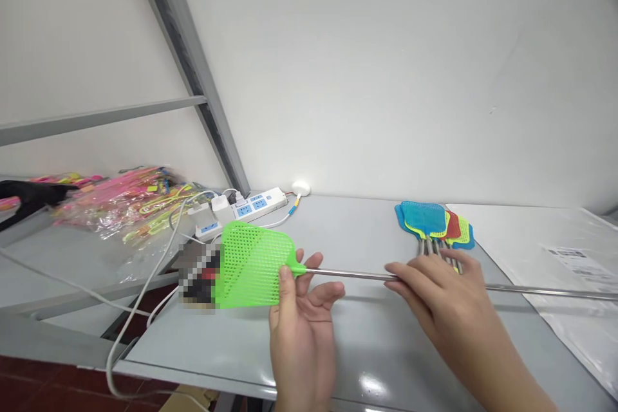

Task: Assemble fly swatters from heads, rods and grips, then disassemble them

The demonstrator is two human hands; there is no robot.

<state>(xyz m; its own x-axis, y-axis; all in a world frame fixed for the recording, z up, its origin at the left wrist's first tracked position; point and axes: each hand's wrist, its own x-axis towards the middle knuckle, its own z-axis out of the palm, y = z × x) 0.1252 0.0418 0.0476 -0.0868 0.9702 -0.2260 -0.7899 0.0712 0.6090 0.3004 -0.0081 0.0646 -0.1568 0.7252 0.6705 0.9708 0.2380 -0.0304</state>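
Observation:
A fly swatter with a bright green perforated head (253,264) is held level above the grey table, its long metal rod running off to the right edge. My left hand (304,315) pinches the base of the green head between thumb and fingers, palm turned up. Farther along, my right hand (439,296) is closed over the rod from above, fingertips on the metal. Behind my right hand lies a bunch of fly swatters (425,217) with blue, yellow and red heads; their handles are partly hidden by that hand.
A white power strip (261,203) with plugs and cables stands at the back left. Clear bags of colourful items (149,203) fill the surface at far left. White plastic sheeting (545,238) covers the table's right side. A grey metal frame (193,71) rises at left.

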